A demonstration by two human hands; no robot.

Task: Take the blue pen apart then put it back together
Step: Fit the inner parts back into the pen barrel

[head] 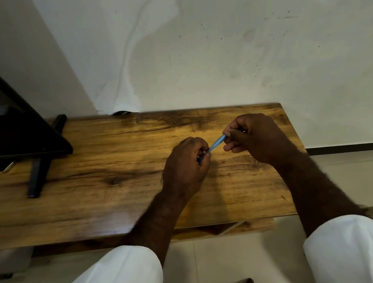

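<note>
Pen (215,144) held above wooden table (94,199), spanning both hands. L hand (183,165) clamped on lower end, R hand (251,138) pinching upper end. No loose parts on table. Prob. still whole, early in disassembly; joint hidden, w/ motion blur. Reassembly all left.

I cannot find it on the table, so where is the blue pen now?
In the head view, the blue pen is held between the left hand and right hand, above the right part of the wooden table.
</note>
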